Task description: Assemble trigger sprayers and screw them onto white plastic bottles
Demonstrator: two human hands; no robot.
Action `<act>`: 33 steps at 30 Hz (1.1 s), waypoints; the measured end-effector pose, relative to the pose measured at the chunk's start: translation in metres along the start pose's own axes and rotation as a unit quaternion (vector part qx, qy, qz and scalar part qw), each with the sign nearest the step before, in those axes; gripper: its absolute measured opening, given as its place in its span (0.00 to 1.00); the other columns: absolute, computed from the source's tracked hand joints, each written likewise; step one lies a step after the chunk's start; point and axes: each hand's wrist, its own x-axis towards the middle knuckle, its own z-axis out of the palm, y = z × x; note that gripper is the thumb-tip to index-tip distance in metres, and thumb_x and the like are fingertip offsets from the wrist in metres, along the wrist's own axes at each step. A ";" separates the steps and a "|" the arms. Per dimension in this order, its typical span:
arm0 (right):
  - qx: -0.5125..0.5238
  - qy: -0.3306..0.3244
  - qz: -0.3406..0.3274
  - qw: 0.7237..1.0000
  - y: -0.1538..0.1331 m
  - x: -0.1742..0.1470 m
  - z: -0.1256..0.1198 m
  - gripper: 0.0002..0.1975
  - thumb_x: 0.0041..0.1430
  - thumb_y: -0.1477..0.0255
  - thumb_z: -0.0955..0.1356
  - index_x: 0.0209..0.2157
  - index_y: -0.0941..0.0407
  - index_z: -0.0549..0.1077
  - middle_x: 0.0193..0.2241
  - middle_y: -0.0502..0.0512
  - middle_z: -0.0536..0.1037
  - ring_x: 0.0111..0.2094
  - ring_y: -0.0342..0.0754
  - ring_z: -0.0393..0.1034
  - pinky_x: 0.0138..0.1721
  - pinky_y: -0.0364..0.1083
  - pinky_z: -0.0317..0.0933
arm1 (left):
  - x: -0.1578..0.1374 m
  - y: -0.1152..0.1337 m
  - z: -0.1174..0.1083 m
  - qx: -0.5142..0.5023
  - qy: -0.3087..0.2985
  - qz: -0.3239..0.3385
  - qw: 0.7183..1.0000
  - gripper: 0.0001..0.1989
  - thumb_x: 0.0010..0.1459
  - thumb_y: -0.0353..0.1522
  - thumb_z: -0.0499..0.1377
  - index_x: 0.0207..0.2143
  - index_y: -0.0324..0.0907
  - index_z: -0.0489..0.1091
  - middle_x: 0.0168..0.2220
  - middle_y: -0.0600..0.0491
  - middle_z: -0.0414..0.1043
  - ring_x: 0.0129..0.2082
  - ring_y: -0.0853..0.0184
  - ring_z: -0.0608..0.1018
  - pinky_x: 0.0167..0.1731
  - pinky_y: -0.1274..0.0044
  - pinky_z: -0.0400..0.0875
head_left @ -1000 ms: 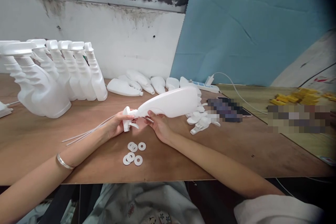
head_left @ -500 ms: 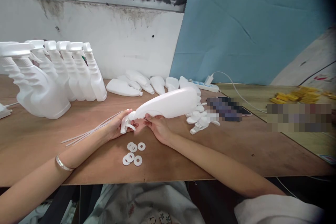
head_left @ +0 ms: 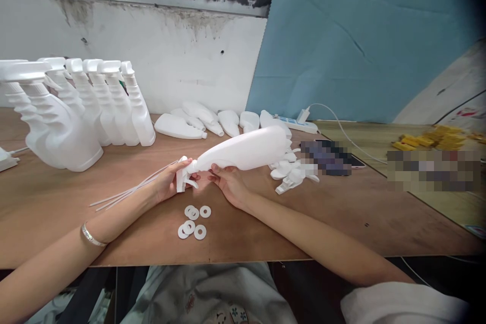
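A white spray bottle (head_left: pixel 246 149) is held tilted on its side above the table, its base up to the right and its neck to the left. My left hand (head_left: pixel 169 182) grips the white trigger sprayer head (head_left: pixel 182 177) at the neck; some of its fingers are hidden behind it. My right hand (head_left: pixel 230 185) is closed round the underside of the bottle body near the neck. Below them lie several flat white ring washers (head_left: pixel 200 232), some overlapping. Thin white tubes (head_left: pixel 131 190) rest beside my left wrist.
Several upright spray bottles (head_left: pixel 140 111) stand at the left. Bottles without heads (head_left: pixel 180 126) lie along the wall. Loose trigger heads (head_left: pixel 294 179) sit right of my right hand, near a phone (head_left: pixel 357 162) and a power strip (head_left: pixel 294 124). Yellow pieces (head_left: pixel 433 137) lie far right.
The sprayer head has turned slightly at the bottle's neck, with the left fingers shifting along it. The bottle body and my right hand keep nearly the same place.
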 end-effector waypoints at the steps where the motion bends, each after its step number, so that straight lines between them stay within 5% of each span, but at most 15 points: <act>1: 0.001 0.001 0.004 1.000 0.000 -0.001 0.001 0.09 0.40 0.70 0.74 0.26 0.57 0.75 0.28 0.48 0.75 0.33 0.41 0.66 0.34 0.41 0.60 | 0.000 0.000 0.000 0.001 0.001 -0.007 1.000 0.08 0.56 0.32 0.53 0.32 0.36 0.67 0.19 0.50 0.69 0.21 0.69 0.73 0.20 0.81 0.68; 10: 0.002 0.011 0.027 1.000 0.001 -0.005 0.006 0.10 0.38 0.72 0.74 0.27 0.57 0.75 0.29 0.49 0.74 0.34 0.42 0.64 0.34 0.41 0.59 | 0.005 0.002 -0.003 -0.015 -0.013 -0.040 0.999 0.12 0.58 0.32 0.49 0.25 0.36 0.66 0.14 0.51 0.65 0.17 0.70 0.70 0.22 0.80 0.69; 19: 0.009 0.019 0.012 1.000 0.002 0.000 0.002 0.09 0.41 0.71 0.74 0.28 0.57 0.75 0.30 0.48 0.74 0.34 0.41 0.66 0.34 0.41 0.59 | 0.001 0.001 0.002 -0.011 0.016 -0.020 1.000 0.08 0.57 0.32 0.52 0.31 0.35 0.67 0.20 0.50 0.68 0.21 0.69 0.72 0.19 0.81 0.68; 25: 0.007 0.032 0.006 0.999 0.004 0.001 -0.001 0.08 0.41 0.72 0.74 0.26 0.56 0.74 0.28 0.47 0.75 0.33 0.40 0.66 0.33 0.41 0.59 | -0.001 0.000 0.003 -0.001 0.029 0.000 1.000 0.07 0.52 0.30 0.57 0.33 0.35 0.68 0.25 0.49 0.70 0.24 0.68 0.73 0.19 0.81 0.68; 29: 0.003 0.028 0.002 1.000 0.004 0.002 -0.002 0.08 0.42 0.71 0.73 0.27 0.56 0.74 0.29 0.47 0.75 0.33 0.40 0.66 0.34 0.41 0.59 | -0.002 -0.001 0.001 0.031 -0.014 0.034 0.999 0.13 0.46 0.27 0.62 0.36 0.35 0.68 0.31 0.48 0.71 0.29 0.68 0.74 0.23 0.80 0.70; 33: 0.002 0.028 -0.001 1.000 0.004 0.002 -0.002 0.09 0.41 0.71 0.73 0.28 0.55 0.73 0.30 0.47 0.75 0.34 0.41 0.67 0.33 0.41 0.59 | -0.004 -0.004 0.001 0.087 -0.021 0.082 0.993 0.17 0.38 0.22 0.65 0.34 0.36 0.66 0.27 0.51 0.70 0.25 0.69 0.73 0.21 0.82 0.69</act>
